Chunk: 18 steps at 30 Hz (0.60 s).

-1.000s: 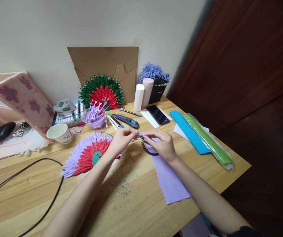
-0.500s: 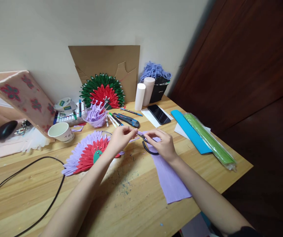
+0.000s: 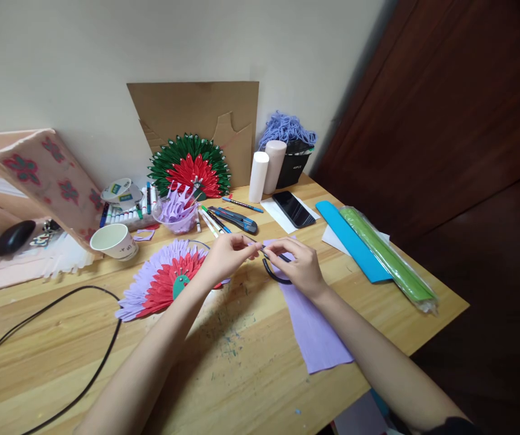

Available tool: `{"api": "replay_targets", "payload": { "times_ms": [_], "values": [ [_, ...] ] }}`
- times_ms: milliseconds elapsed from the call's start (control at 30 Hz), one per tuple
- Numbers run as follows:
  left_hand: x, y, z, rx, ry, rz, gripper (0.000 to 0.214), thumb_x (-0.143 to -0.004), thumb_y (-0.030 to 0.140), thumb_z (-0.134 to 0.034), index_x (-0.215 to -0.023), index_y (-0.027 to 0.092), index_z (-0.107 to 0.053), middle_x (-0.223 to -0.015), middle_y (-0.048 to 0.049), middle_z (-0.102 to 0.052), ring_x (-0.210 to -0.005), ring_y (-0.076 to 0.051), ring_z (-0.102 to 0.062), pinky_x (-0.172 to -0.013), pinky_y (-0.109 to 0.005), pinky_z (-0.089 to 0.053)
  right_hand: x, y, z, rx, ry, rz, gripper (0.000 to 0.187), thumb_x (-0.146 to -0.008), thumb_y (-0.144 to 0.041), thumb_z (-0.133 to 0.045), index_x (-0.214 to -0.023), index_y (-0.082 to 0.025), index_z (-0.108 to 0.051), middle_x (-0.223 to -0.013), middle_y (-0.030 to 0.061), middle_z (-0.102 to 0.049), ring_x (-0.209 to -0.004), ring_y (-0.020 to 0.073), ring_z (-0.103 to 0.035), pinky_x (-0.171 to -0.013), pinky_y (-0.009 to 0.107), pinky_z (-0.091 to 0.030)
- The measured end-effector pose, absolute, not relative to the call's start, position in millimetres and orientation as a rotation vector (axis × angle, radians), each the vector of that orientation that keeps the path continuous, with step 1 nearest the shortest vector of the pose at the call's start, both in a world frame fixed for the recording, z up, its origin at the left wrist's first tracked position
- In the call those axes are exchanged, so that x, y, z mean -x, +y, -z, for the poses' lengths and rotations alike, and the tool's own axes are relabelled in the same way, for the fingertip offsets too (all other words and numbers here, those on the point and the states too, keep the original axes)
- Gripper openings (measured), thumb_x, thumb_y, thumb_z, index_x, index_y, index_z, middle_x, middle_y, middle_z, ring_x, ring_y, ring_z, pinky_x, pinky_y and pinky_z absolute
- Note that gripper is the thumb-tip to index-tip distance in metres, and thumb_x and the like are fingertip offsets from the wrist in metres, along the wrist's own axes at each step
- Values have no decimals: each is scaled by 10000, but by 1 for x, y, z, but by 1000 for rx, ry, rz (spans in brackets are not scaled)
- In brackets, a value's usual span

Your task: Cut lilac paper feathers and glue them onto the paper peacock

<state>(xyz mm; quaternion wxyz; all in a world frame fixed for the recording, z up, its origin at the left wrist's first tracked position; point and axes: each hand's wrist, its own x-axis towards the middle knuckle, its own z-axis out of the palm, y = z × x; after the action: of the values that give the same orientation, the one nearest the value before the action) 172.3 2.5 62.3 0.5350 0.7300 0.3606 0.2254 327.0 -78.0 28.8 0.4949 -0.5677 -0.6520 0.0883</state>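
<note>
My left hand (image 3: 231,258) is closed in a pinch at the middle of the table, on something too small to make out, with a hint of purple at the fingertips. Close by on the right, my right hand (image 3: 299,266) grips the scissors (image 3: 274,273) with black handles; one handle loop hangs below the fingers. A strip of purple crepe paper (image 3: 314,332) lies flat under my right hand and forearm. Left of my left hand rests a fan-shaped paper peacock (image 3: 160,281) with purple and red feathers and a green body, partly hidden by my forearm.
Behind my hands lie a utility knife (image 3: 235,220) and markers. A bowl of purple paper scraps (image 3: 177,219), a paper cup (image 3: 113,243) and a black cable (image 3: 101,368) are on the left. A phone (image 3: 293,209) and wrapped green paper (image 3: 386,260) lie right.
My left fingertips have shifted slightly right and down, with the fingers spread a little differently beside the scissors. My right hand stays nearly in place. The view has moved slightly.
</note>
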Motion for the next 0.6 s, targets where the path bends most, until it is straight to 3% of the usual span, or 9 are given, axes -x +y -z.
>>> {"api": "replay_targets", "payload": {
  "times_ms": [300, 600],
  "values": [
    [-150, -7, -69, -1670, 910, -622, 258, -746, 372, -600, -683, 131, -666, -647, -53, -669, -597, -133, -589, -566, -227, -443, -319, -83, -30, 1309, -1495, -252, 79, -773, -238, -624, -846, -209, -630, -820, 40, -664, -686, 154, -635, -666, 285, -534],
    [20, -72, -74, -1470, 1326, -862, 278, -759, 395, -573, -736, 140, -681, -690, -45, -675, -652, -149, -590, -603, -232, -456, -258, -76, -29, 1192, -1750, -626, 132, -765, -293, -628, -844, -189, -650, -826, 43, -668, -728, 169, -637, -694, 307, -536]
  ]
}}
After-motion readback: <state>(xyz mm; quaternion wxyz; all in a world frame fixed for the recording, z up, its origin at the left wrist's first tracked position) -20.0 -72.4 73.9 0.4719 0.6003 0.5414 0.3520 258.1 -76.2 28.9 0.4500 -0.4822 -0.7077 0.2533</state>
